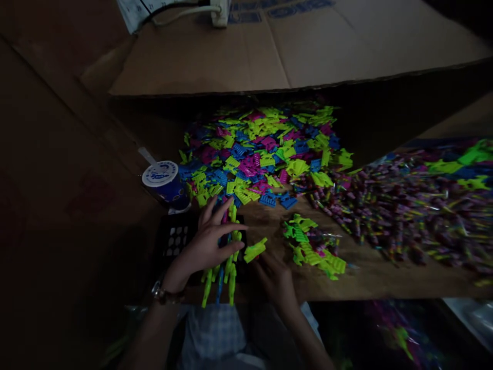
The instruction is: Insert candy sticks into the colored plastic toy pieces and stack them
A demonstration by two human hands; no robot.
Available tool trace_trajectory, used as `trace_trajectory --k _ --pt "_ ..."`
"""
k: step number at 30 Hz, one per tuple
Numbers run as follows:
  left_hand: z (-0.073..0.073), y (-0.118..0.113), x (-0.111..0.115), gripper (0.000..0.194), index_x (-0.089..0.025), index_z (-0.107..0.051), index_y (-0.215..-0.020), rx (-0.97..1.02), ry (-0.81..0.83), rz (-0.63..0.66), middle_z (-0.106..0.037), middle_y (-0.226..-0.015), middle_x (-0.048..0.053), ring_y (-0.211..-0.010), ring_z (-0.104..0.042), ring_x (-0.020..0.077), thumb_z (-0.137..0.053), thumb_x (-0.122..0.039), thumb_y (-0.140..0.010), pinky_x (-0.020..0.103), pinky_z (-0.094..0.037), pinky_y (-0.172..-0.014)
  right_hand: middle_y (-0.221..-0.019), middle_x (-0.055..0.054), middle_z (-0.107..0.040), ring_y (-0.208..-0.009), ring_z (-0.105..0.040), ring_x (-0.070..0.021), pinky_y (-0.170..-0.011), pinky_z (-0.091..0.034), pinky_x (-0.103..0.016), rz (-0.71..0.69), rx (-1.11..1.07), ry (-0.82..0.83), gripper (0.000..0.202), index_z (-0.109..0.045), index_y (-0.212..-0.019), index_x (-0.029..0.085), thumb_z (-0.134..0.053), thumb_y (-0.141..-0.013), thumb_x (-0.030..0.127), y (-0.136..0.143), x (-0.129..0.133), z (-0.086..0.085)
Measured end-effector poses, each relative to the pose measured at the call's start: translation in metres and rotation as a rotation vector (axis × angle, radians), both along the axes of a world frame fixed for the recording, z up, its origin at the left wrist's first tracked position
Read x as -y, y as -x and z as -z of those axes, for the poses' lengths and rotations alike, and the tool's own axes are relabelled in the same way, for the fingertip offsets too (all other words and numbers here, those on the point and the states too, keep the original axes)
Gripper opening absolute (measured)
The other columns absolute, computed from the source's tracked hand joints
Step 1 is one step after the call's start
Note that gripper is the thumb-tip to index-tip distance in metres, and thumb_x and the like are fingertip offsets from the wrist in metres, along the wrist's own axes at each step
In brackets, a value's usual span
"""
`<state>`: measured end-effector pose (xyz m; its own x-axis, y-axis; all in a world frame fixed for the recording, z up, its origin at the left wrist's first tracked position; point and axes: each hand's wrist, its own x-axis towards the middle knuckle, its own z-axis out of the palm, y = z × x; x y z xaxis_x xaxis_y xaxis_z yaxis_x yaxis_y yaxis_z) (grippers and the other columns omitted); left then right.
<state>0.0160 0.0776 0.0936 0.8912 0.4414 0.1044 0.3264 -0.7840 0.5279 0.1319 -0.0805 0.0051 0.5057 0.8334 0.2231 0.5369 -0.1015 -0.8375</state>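
My left hand (211, 239), fingers spread, rests over rows of yellow-green, blue and pink plastic pieces (231, 270) on a dark tray (164, 257). To its right, my right hand (273, 277) is blurred and dim. A yellow-green piece (254, 250) is at its fingertips; whether it is gripped cannot be made out. Beyond both hands spreads a large pile of yellow, blue and pink plastic pieces (250, 164). A smaller cluster of green and yellow pieces (316, 252) lies right of my right hand.
A blue cup with a white lid (159, 173) stands at the left. The open cardboard box (246, 61) rises behind the pile. Many small wrapped items (393, 210) cover the right side of the wooden table (358, 282). A white plug (220, 13) is at the top.
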Motion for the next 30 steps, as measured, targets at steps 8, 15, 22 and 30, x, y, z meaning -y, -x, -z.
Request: trace_trajectory --k 8,15,22,30 --pt "0.001 0.0 -0.001 0.02 -0.031 -0.07 -0.096 0.002 0.037 -0.013 -0.027 -0.15 -0.002 -0.141 -0.004 0.0322 -0.062 -0.036 -0.079 0.059 -0.017 -0.11 -0.093 -0.009 -0.07 -0.088 -0.065 -0.023 -0.076 -0.053 -0.034 0.0 -0.15 -0.074 0.018 -0.07 -0.091 0.021 -0.056 -0.081 0.024 -0.008 0.007 0.005" --pt "0.001 0.001 0.001 0.019 -0.029 -0.069 -0.097 0.024 0.025 -0.012 -0.028 -0.15 -0.001 -0.141 -0.006 0.03 -0.06 -0.034 -0.081 0.057 -0.016 -0.111 -0.075 -0.005 -0.07 -0.068 -0.065 -0.0215 -0.06 -0.052 -0.028 0.009 -0.477 0.082 0.019 -0.065 -0.082 0.018 -0.064 -0.073 0.034 0.014 -0.01 0.017" --pt "0.0 0.004 0.005 0.033 -0.033 -0.059 -0.118 0.014 0.003 -0.013 -0.029 -0.15 0.0 -0.141 -0.006 0.029 -0.052 -0.038 -0.086 0.056 -0.019 -0.111 -0.078 -0.006 -0.069 -0.07 -0.064 -0.0178 -0.064 -0.049 -0.025 -0.179 -0.189 0.148 0.017 -0.063 -0.084 0.019 -0.049 -0.076 0.014 0.009 -0.02 0.003" --pt "0.016 0.007 0.019 0.037 -0.039 -0.055 -0.12 0.01 -0.277 -0.054 -0.047 -0.138 0.0 -0.132 -0.033 0.034 -0.053 -0.043 -0.083 0.069 -0.015 -0.105 -0.082 -0.004 -0.071 -0.07 -0.065 -0.016 -0.064 -0.049 -0.022 -0.266 -0.054 0.221 0.028 -0.066 -0.088 0.019 -0.047 -0.073 0.006 0.003 -0.025 -0.013"
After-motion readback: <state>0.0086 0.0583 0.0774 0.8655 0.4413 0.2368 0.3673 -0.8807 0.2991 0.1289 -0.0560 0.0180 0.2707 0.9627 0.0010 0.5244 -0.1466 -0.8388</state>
